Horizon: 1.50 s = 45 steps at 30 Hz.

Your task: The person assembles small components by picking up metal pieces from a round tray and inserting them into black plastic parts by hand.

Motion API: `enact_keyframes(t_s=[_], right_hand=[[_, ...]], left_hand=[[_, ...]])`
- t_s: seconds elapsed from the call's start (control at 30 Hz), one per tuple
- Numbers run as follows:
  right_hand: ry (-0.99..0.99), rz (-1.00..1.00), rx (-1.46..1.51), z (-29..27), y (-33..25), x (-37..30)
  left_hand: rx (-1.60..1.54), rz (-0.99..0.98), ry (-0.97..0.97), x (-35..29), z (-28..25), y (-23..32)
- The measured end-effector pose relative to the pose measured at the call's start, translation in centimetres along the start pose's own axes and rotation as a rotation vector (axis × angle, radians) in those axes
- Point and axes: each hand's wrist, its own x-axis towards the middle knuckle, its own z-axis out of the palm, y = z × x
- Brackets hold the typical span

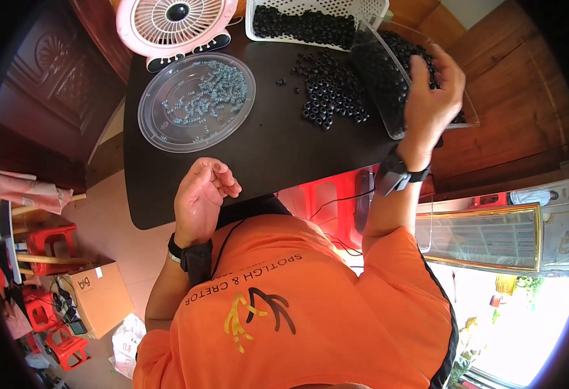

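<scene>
In my 1 head view, the right hand (432,97) is at the clear bin (376,81), thumb and fingers apart. The left hand (201,194) curls by the table's (297,155) near edge; I can't tell its grip. Loose black beads (328,97) lie left of the bin, bare tabletop nearer.
</scene>
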Motion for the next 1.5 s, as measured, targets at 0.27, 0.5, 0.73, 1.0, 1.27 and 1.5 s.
enact_keyframes(t_s=[0.27, 0.5, 0.73, 1.0, 1.27, 1.5], right_hand=[[-0.413, 0.001, 0.194, 3.2, -0.4, -3.3], [-1.009, -0.126, 0.093, 10.1, 0.4, -6.7], [-1.057, -0.305, -0.005, 13.1, 1.6, -7.8], [-1.144, 0.023, 0.162, 5.8, 1.0, -5.5], [-1.071, -0.007, 0.217, 3.3, -0.4, -8.5], [-1.050, -0.245, 0.103, 5.1, -0.6, -9.6]], left_hand=[[0.030, -0.011, 0.005, 0.0, 0.1, 0.1], [0.018, 0.001, -0.007, -0.2, -0.2, -0.1], [0.006, 0.005, -0.007, -0.2, -0.5, -0.3], [0.008, 0.002, -0.034, 0.0, -0.7, -0.3], [0.030, 0.011, -0.047, 0.0, -0.6, -0.3], [0.022, 0.011, -0.036, -0.2, -0.5, -0.3]])
